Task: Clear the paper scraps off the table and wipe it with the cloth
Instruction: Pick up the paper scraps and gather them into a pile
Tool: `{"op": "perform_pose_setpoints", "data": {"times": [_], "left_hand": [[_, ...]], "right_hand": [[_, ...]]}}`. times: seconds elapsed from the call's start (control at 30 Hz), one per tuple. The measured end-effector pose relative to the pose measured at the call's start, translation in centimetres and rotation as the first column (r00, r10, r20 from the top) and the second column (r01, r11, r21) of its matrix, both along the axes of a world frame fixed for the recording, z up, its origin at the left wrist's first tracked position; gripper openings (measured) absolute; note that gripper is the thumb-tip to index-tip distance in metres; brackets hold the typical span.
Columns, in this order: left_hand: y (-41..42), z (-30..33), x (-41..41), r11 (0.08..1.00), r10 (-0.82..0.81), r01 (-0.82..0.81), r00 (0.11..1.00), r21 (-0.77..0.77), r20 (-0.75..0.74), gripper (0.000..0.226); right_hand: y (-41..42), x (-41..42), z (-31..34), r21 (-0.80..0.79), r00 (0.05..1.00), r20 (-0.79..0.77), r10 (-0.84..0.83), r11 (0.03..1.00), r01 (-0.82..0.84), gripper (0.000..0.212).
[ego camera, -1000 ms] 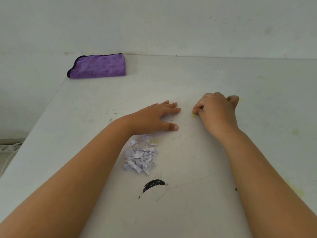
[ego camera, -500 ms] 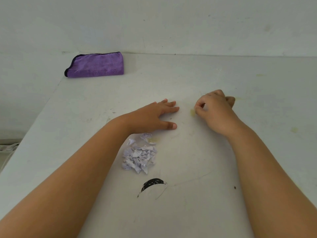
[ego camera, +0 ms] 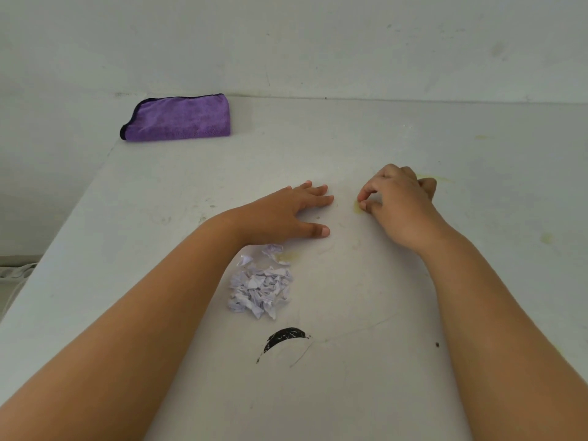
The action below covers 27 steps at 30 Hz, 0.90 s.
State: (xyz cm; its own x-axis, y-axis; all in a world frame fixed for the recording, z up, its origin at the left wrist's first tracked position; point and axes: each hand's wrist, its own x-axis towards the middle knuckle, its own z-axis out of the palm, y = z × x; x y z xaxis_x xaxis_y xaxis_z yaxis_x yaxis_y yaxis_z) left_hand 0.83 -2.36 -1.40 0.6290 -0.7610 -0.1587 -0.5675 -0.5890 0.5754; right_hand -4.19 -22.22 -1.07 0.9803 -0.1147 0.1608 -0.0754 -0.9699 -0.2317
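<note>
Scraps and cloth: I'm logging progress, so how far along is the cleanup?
Done: the scraps lie gathered in one pile on the table. In hand: the left hand rests flat beyond the pile; the right hand pinches at a yellowish spot. Left: the pile is not yet removed, and the cloth lies folded at the far corner, untouched, so no wiping yet.

On the table (ego camera: 477,281), the cloth (ego camera: 179,117) lies far behind and left of the paper scraps (ego camera: 259,289); left hand (ego camera: 283,214) just behind them, right hand (ego camera: 397,202) behind and right
</note>
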Motion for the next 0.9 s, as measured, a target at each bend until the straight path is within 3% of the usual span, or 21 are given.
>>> {"op": "perform_pose_setpoints", "data": {"times": [0.23,0.43,0.5,0.9], "left_hand": [[-0.05,0.06,-0.05,1.0,-0.003,0.003,1.0,0.007,0.003,0.064],[-0.06,0.03,-0.14,1.0,0.003,-0.003,1.0,0.013,-0.002,0.064],[-0.09,0.06,-0.16,1.0,0.007,-0.007,1.0,0.011,-0.004,0.064],[0.0,0.19,-0.17,1.0,0.006,-0.006,1.0,0.005,-0.006,0.063]], "right_hand": [[0.33,0.04,-0.02,-0.063,1.0,0.02,-0.021,0.998,0.023,0.019],[0.09,-0.2,-0.23,-0.01,0.998,0.001,-0.067,0.998,0.067,0.011],[-0.07,-0.36,-0.11,-0.032,0.998,0.03,-0.051,0.998,0.052,0.019],[0.51,0.27,-0.22,-0.102,0.995,0.101,-0.007,0.995,0.018,0.019]]}}
